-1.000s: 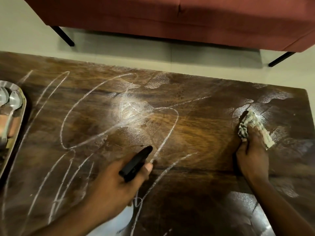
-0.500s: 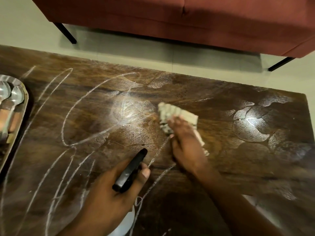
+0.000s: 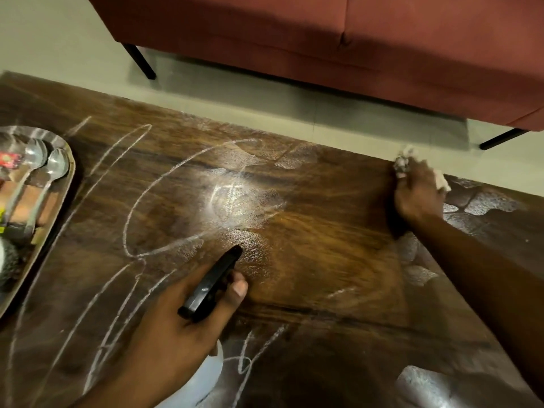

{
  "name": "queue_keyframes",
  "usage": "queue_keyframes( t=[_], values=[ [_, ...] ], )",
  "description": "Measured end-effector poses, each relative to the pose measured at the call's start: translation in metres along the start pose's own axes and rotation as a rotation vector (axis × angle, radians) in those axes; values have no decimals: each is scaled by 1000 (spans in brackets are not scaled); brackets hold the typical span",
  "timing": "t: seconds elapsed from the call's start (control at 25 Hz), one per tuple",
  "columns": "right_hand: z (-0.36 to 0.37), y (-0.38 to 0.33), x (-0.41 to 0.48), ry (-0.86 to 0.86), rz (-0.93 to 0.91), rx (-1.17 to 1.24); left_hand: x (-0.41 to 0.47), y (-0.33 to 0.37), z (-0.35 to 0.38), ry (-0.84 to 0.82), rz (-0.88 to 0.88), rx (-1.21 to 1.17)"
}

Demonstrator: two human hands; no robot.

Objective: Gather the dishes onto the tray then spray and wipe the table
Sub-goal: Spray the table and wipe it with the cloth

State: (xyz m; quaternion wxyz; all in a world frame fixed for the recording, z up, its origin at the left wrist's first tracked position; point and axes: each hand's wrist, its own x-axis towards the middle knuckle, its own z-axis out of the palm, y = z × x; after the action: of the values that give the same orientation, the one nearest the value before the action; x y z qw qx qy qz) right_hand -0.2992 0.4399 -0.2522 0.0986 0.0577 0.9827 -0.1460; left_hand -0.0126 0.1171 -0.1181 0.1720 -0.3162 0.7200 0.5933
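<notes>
Pointing up-right: spray bottle (image 3: 210,287) nozzle.

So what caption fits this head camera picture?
Right hand wipes the table with a cloth; left hand holds the spray bottle.

The cloth (image 3: 407,166) is blurred by motion and mostly hidden under the right hand (image 3: 418,192). The spray bottle (image 3: 203,378) is largely covered by the left hand (image 3: 176,334). The tray (image 3: 63,201) is cut by the left edge; its dishes cannot be identified fully.
</notes>
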Motion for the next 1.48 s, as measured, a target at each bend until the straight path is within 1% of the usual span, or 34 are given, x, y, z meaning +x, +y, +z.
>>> queue_keyframes(
  t=[0.04, 0.08, 0.12, 0.16, 0.2, 0.28, 0.32, 0.36, 0.4, 0.44, 0.48, 0.6, 0.64, 0.72, 0.8, 0.84, 0.88, 0.96, 1.0, 1.04, 1.08, 1.16, 1.2, 1.24, 1.32, 1.48],
  values=[
    [4, -9, 1, 20, 96, 25, 2, -1, -1, 12, 6, -12],
    [12, -30, -10, 44, 102, 37, 4, 0, -2, 25, 17, -25],
    [25, -56, -30, 50, 27, 37, 6, 1, -2, 33, 26, -36],
    [40, -84, -56, 17, -125, 29, 7, 4, -2, 33, 35, -38],
    [55, -112, -87, -51, -332, 11, 8, 6, -1, 33, 45, -34],
    [78, -159, -146, -280, -782, -57, 9, 8, 0, 32, 61, -22],
    [83, -170, -170, -404, -1002, -90, 8, 10, 0, 33, 56, -23],
    [86, -172, -178, -489, -1199, -133, 7, 12, 0, 32, 49, -26],
    [83, -169, -169, -549, -1337, -145, 7, 13, -1, 33, 51, -25],
    [78, -165, -149, -570, -1355, -137, 6, 12, -4, 38, 58, -19],
    [74, -161, -128, -534, -1258, -142, 4, 11, -8, 47, 63, -19],
    [54, -140, -52, -237, -710, -105, -1, 4, -18, 76, 75, -39],
    [47, -134, -32, -193, -579, -54, -3, 1, -22, 88, 79, -45],
    [42, -127, -24, -151, -419, 39, -6, -8, -27, 88, 86, -22],
    [53, -123, -53, -104, -409, 48, -9, -21, -32, 75, 87, 11],
    [59, -116, -80, -99, -468, 19, -13, -28, -33, 57, 81, 18],
    [64, -105, -115, -142, -595, -24, -16, -33, -33, 27, 66, 18],
    [65, -71, -180, -346, -925, -138, -29, -44, -35, -71, 31, 52],
    [60, -48, -195, -392, -994, -173, -38, -48, -37, -128, 22, 102],
    [53, -22, -205, -360, -918, -167, -47, -53, -38, -183, 22, 145],
    [48, 4, -216, -262, -699, -109, -57, -59, -40, -226, 21, 164],
    [39, 51, -240, -16, -111, 86, -77, -70, -44, -298, 8, 191],
    [38, 68, -258, 49, 86, 152, -86, -74, -45, -328, 1, 207],
    [41, 77, -277, 72, 181, 192, -94, -78, -47, -350, -5, 211],
    [54, 82, -319, 75, 213, 239, -106, -87, -49, -364, 1, 189],
    [68, 80, -378, 53, 144, 279, -123, -99, -40, -332, 55, 215]
  ],
)
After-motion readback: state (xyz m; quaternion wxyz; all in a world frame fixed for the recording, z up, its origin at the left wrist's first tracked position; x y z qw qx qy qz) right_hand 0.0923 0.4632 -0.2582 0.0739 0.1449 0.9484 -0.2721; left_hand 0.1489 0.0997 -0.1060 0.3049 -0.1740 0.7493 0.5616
